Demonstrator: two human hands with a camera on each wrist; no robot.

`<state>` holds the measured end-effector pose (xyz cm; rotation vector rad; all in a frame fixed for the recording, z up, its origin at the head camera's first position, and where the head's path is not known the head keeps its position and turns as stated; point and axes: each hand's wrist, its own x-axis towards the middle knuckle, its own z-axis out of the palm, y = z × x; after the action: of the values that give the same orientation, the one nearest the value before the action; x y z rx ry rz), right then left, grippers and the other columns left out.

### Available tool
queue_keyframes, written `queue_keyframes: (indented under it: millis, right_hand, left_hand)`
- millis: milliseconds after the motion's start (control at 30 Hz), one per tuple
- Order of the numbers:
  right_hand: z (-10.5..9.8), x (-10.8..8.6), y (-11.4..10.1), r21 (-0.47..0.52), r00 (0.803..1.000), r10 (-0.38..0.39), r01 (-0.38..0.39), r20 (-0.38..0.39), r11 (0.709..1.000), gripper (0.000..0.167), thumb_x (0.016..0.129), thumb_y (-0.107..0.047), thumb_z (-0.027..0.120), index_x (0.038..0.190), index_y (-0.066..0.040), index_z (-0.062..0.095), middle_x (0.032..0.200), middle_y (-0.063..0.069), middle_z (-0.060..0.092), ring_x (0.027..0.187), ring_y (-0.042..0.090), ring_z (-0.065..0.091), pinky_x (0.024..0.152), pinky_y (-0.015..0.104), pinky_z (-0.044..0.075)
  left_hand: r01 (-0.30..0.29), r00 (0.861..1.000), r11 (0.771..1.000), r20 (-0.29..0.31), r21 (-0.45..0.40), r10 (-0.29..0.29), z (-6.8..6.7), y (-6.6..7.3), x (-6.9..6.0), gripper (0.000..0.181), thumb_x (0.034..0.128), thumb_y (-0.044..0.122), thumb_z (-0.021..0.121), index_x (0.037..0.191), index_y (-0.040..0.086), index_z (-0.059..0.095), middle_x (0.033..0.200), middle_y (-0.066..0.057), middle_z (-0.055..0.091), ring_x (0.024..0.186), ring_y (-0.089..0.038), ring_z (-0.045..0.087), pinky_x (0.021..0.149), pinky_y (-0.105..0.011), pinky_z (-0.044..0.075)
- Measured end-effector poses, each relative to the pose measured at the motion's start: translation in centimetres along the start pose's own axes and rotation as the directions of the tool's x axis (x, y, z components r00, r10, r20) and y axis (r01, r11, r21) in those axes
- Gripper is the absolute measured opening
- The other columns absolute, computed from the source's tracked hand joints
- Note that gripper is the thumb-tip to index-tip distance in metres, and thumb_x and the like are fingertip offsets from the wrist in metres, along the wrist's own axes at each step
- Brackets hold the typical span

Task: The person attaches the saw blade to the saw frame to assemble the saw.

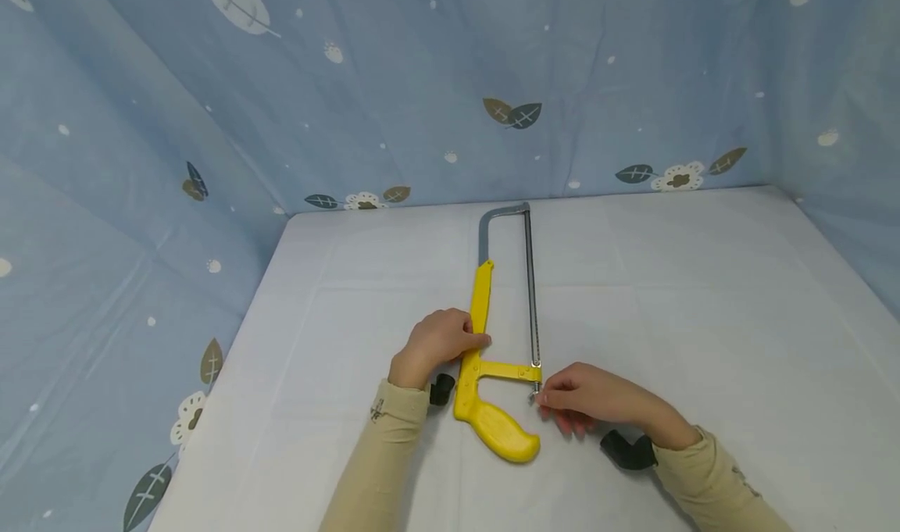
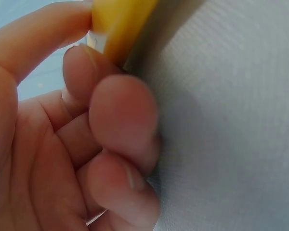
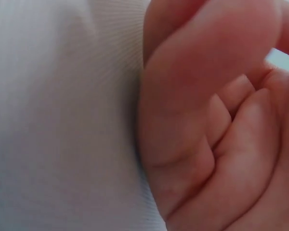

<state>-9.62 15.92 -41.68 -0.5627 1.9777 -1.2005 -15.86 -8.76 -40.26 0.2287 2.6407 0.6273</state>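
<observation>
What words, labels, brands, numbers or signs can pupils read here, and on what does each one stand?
None can be read.
Left sleeve: dark mark near the cuff, too small to read.
Right sleeve: dark mark, also too small to read.
Hacksaw: no readable lettering.
Blue cloth: printed leaves and flowers, no words.

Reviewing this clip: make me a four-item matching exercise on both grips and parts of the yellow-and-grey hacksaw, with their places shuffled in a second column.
Column one
1. Left grip
2. Right grip
3. Rounded yellow handle of the yellow-and-grey hacksaw
4. Hooked grey metal frame section

Column two
A. Beside the small silver-coloured metal fastener
B. At the hacksaw's far end
C. On the hacksaw's straight yellow bar
D. At the hacksaw's end nearest the person

Right pairs: 1-C, 2-A, 3-D, 4-B
</observation>
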Motion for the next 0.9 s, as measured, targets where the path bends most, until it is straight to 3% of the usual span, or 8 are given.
queue_keyframes:
  millis: [267,467,900]
  right_hand:
    - [0.58,0.56,0.22,0.001,0.999,0.013,-0.013,-0.033,1.000,0.034,0.089,-0.038,0.051,0.075,-0.010,0.064,0.054,0.005,0.056,0.041,0.015,0.049,0.038,0.026,0.040]
    - [0.54,0.41,0.07,-0.024,0.996,0.060,-0.061,-0.063,0.998,0.035,0.088,-0.040,0.052,0.073,-0.010,0.064,0.053,0.004,0.057,0.039,0.016,0.051,0.037,0.026,0.039]
    - [0.71,0.76,0.52,0.017,0.993,0.099,-0.098,-0.065,0.995,0.037,0.086,-0.044,0.052,0.076,-0.010,0.065,0.056,0.005,0.059,0.039,0.014,0.050,0.037,0.024,0.037]
  left_hand:
    - [0.014,1.000,1.000,-0.021,0.028,-0.013,0.33,-0.57,0.09,0.034,0.0768,0.047,0.063,0.066,0.016,0.056,0.057,0.001,0.048,0.048,-0.014,0.046,0.044,-0.025,0.032]
    - [-0.010,1.000,1.000,-0.024,0.018,0.010,0.27,-0.33,0.18,0.034,0.0771,0.047,0.063,0.066,0.016,0.057,0.057,0.001,0.049,0.049,-0.014,0.046,0.044,-0.025,0.032]
    - [-0.011,1.000,1.000,-0.027,0.014,0.012,0.32,-0.35,0.13,0.034,0.0769,0.047,0.063,0.066,0.016,0.056,0.056,0.002,0.048,0.047,-0.014,0.045,0.043,-0.025,0.032]
